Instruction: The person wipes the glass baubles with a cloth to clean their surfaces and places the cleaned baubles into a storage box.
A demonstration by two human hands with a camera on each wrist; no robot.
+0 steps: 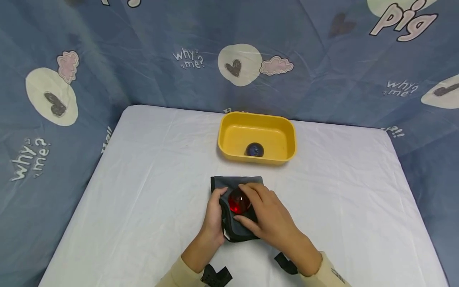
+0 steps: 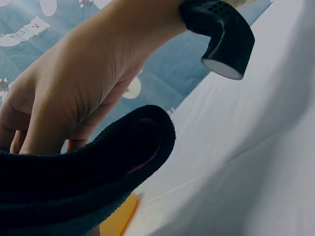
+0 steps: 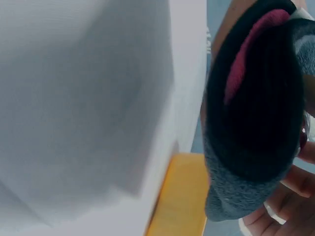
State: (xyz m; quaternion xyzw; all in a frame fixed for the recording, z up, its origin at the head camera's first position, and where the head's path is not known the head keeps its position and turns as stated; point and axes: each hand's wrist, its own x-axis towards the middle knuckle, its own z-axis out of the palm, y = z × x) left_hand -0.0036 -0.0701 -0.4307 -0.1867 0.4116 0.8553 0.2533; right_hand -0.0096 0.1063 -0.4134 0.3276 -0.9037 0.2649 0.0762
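A dark grey cloth (image 1: 234, 184) lies on the white table (image 1: 150, 191) in front of me. A shiny red ball (image 1: 238, 201) sits on it. My right hand (image 1: 247, 207) curls over the ball, fingers on its far side and thumb on the cloth beneath. My left hand (image 1: 219, 196) grips the cloth's left edge and folds it up against the ball. The left wrist view shows the left hand (image 2: 64, 113) behind the raised cloth fold (image 2: 98, 172). In the right wrist view the cloth (image 3: 256, 128) bulges, with fingers (image 3: 290, 196) under it.
A yellow tub (image 1: 229, 137) stands behind the cloth, holding a dark blue ball (image 1: 254, 150). The tub's edge also shows in the wrist views (image 2: 120, 216) (image 3: 182, 196). A blue patterned curtain (image 1: 143, 52) encloses the table on three sides. Black wrist straps (image 1: 215, 275) are on both arms.
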